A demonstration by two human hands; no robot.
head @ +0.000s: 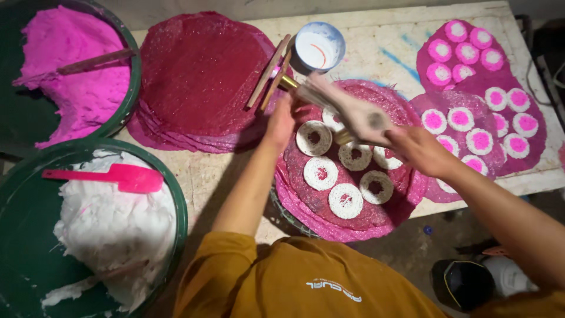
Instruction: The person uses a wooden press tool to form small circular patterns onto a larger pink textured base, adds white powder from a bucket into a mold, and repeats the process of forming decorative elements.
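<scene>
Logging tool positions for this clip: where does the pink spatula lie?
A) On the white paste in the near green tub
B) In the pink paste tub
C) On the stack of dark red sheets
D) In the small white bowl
A: the pink spatula rests on the white paste inside the near green tub.

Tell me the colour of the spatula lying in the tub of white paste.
Bright pink: the spatula lies across the white paste, shown in the head view.
</scene>
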